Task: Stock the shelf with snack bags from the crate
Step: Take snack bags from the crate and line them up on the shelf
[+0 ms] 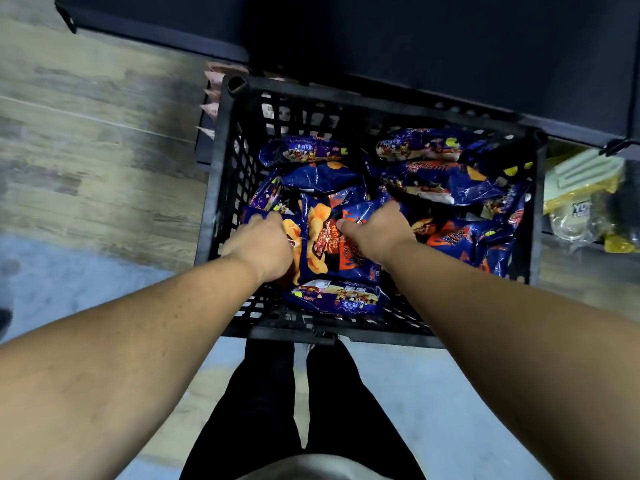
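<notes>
A black plastic crate [221,174] stands on the floor in front of me, holding several dark blue snack bags with orange print. Both my hands reach down into it. My left hand [261,245] curls over the left edge of one blue snack bag [325,247] lying in the crate's near middle. On that same bag's right side my right hand [375,232] grips the upper corner, thumb pointing left. Further blue bags [426,181] are piled at the back and right of the crate. The dark shelf [450,46] rises just behind the crate.
Yellow and white packaged goods [585,199] sit on a low shelf to the crate's right. Pinkish packets [213,98] poke out behind the crate's left corner. Wood-look floor lies to the left, and my legs in black trousers [298,410] stand below the crate.
</notes>
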### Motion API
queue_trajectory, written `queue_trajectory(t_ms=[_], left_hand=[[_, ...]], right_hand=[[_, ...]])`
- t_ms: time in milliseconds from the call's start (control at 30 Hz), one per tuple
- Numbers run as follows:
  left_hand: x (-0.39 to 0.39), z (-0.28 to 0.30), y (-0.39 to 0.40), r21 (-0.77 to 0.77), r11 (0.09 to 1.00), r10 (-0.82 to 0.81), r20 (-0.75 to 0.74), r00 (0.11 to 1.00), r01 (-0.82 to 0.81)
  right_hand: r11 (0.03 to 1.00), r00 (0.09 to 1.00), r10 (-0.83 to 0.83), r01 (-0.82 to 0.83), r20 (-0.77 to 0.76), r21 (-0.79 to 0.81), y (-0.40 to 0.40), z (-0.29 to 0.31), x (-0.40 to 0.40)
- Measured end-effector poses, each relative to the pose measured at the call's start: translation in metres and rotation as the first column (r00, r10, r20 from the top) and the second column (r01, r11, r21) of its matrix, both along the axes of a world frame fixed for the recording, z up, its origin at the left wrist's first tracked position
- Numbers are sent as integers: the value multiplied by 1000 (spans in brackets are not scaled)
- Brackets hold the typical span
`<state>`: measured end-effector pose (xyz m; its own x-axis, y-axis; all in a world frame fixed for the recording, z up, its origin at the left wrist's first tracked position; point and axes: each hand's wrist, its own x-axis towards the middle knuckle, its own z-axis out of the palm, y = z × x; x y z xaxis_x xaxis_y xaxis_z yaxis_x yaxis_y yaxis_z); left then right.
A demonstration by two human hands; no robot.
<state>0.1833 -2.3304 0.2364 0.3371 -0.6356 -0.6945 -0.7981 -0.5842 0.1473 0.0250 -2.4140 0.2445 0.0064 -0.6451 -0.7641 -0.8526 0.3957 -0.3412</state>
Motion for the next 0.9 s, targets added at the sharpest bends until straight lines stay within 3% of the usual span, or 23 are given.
queue_trajectory(t_ms=[67,133,300,400,533,667,900], left_hand=[[-1,0,0,6,1000,19,17,1000,-19],[-2,-1,0,8,999,34,28,999,-34],[-3,1,-3,11,997,76,39,996,-76],[-1,1,-3,9,986,166,45,985,-166],[0,-6,-1,48,950,305,59,951,-308],[1,-19,4,93,902,425,-12,905,-422],[0,-24,3,-158,850,475,-184,860,-503]], right_hand=[[995,995,-86,83,52,50,-1,-4,2],[997,995,-70,67,75,46,-4,-4,4],[986,981,135,-120,136,-113,-23,7,7],[936,946,313,-293,83,-196,-33,16,8],[859,882,471,-464,-23,-217,-36,19,9],[830,853,520,-518,-49,-205,-33,16,7],[771,802,583,-597,-130,-223,-38,21,3]])
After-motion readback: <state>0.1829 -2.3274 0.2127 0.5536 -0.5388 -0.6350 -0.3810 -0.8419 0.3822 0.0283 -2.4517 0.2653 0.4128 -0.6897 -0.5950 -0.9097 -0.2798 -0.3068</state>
